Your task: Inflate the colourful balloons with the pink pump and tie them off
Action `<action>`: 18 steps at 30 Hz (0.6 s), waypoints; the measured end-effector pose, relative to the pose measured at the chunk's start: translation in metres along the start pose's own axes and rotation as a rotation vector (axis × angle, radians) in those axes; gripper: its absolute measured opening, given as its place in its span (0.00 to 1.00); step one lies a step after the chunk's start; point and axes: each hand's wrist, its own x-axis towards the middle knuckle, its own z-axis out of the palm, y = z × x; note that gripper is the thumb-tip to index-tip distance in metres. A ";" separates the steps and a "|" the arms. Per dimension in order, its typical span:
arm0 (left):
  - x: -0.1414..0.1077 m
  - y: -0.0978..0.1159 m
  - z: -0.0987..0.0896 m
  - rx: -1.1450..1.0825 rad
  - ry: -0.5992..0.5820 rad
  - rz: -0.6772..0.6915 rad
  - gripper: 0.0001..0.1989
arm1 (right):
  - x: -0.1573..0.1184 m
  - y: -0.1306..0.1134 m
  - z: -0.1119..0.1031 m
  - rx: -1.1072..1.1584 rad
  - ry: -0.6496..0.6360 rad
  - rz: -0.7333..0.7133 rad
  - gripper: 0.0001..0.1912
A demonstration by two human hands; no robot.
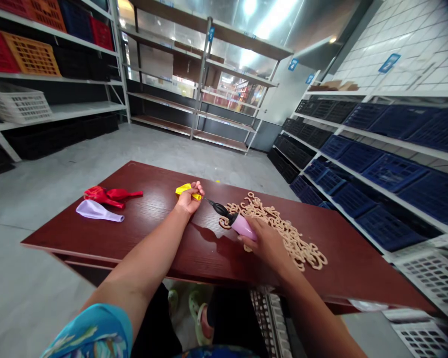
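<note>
My left hand (pixel 189 199) holds a yellow balloon (pixel 184 189) over the middle of the brown table (pixel 149 233). In my right hand (pixel 263 238) is a pink hand pump (pixel 243 226) with a black front part, its thin tip pointing left at the balloon's neck. Whether the tip is inside the neck is too small to tell. Under and beyond the pump lies a pile of beige curved pieces (pixel 280 223). On the table's left part rest red balloons (pixel 108 195) and a flat pale purple balloon (pixel 97 211).
Shelves with red, orange and black crates (pixel 32 54) stand at the left. Racks of dark blue crates (pixel 373 169) line the right side. Behind the table is a metal rack (pixel 199 74). White crates (pixel 431 278) sit at the lower right.
</note>
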 end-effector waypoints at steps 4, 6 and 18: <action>-0.002 -0.003 0.002 0.031 -0.016 0.020 0.18 | 0.007 -0.009 0.005 -0.003 -0.028 0.000 0.27; -0.004 -0.004 0.004 0.061 -0.005 0.038 0.19 | 0.011 -0.011 0.007 -0.007 -0.042 0.009 0.27; -0.011 -0.014 0.014 0.157 0.025 0.103 0.21 | 0.040 -0.030 0.018 -0.018 -0.063 0.039 0.25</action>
